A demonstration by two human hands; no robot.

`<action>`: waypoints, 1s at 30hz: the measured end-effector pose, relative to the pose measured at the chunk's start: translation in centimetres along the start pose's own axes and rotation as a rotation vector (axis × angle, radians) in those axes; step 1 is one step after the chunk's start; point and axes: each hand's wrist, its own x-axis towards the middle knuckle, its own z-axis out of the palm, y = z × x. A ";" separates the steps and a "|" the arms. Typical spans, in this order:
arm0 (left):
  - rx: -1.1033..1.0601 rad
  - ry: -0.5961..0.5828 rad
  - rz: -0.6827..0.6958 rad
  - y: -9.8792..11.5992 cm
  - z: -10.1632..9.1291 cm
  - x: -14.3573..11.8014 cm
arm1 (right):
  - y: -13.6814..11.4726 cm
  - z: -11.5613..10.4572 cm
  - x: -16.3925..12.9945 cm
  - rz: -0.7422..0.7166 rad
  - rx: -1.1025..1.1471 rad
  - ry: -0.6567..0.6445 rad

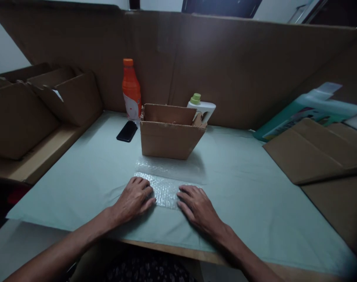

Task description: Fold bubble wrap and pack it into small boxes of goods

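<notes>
Bubble wrap point(164, 188) lies at lower centre, before the cardboard box point(170, 135). I press my left hand point(134, 199) and right hand point(197, 205) flat on it, fingers unclenched, grasping nothing; even pressure should keep it smooth.

Both hands flat on the bench point(78, 172), which is covered with pale green paper. Left hand point(134, 199) and right hand point(197, 205) rest palm down, fingers spread, on either end of a folded piece of bubble wrap point(165, 190). A clearer sheet of wrap extends from it toward an open cardboard box point(169, 135) just behind. Orange bottle point(131, 90) upright at the box's left rear; black phone point(127, 131) lying flat in front of the bottle. White bottle with green cap point(201, 106) behind the box's right corner. Stacked cartons point(34, 105) along the left edge; flattened cardboard point(310, 150) on the right, a teal package point(307, 107) behind it.
</notes>
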 end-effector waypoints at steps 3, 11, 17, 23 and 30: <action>-0.032 -0.066 0.028 0.6 -1.0 -1.8 | -0.1 -1.2 -1.5 -0.025 0.051 -0.025; 0.070 0.072 0.015 -0.1 -0.5 0.5 | -0.9 -0.7 3.7 -0.115 -0.038 -0.036; 0.021 -0.080 -0.023 -2.5 0.5 0.6 | 5.0 -0.4 -0.3 0.090 -0.135 -0.018; -0.061 -0.038 -0.029 -3.0 1.0 -0.3 | 9.4 -2.3 -3.3 0.388 -0.025 0.203; -0.045 0.196 -0.045 -1.8 1.6 -2.4 | 8.3 -0.1 3.2 0.422 0.274 0.287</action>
